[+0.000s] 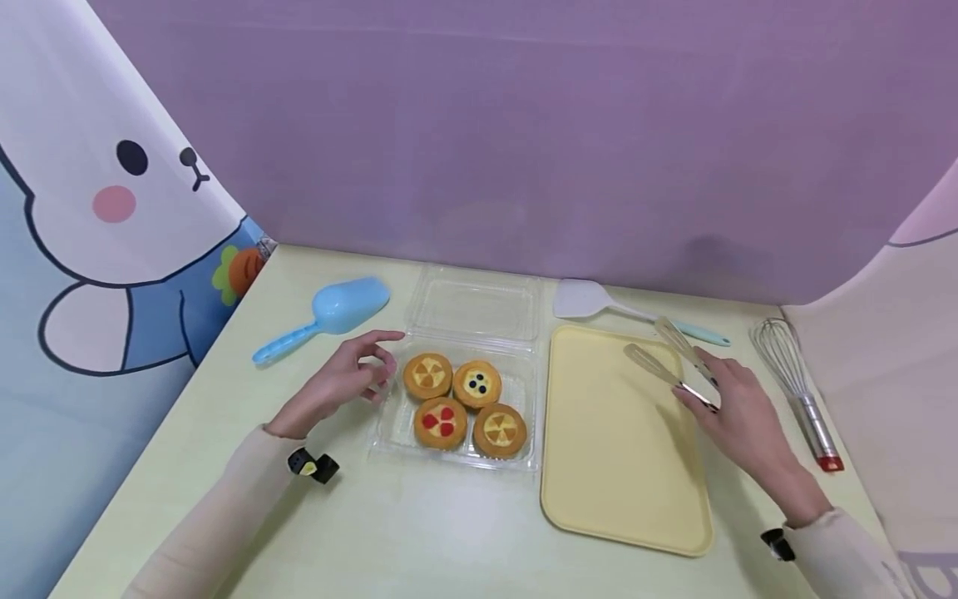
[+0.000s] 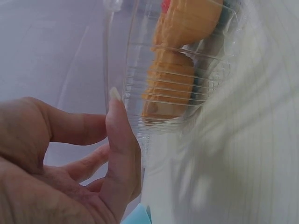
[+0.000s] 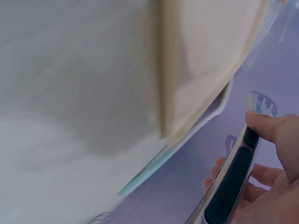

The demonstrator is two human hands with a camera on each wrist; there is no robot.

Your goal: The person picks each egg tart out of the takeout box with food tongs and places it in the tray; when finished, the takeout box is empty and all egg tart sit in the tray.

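Note:
Small round tarts [image 1: 440,423], several in all, sit in the base of a clear plastic container [image 1: 397,445]. Its transparent lid [image 1: 475,306] lies folded back behind it. Beside the container's left edge is my left hand [image 1: 348,378], fingers loosely bent, with the thumb close to the rim; whether it touches the plastic I cannot tell. My right hand [image 1: 741,416] grips a pair of tongs [image 3: 233,179] with dark handle pads. The tongs' slotted ends stand apart with nothing between them, over the upper right of a yellow tray [image 1: 621,466].
A blue scoop [image 1: 348,306] lies at the back left. Behind the tray rests a white spatula [image 1: 584,299] with a mint handle. A wire whisk [image 1: 801,391] with a red end lies along the right side. Purple cloth [image 1: 524,150] closes off the table's back.

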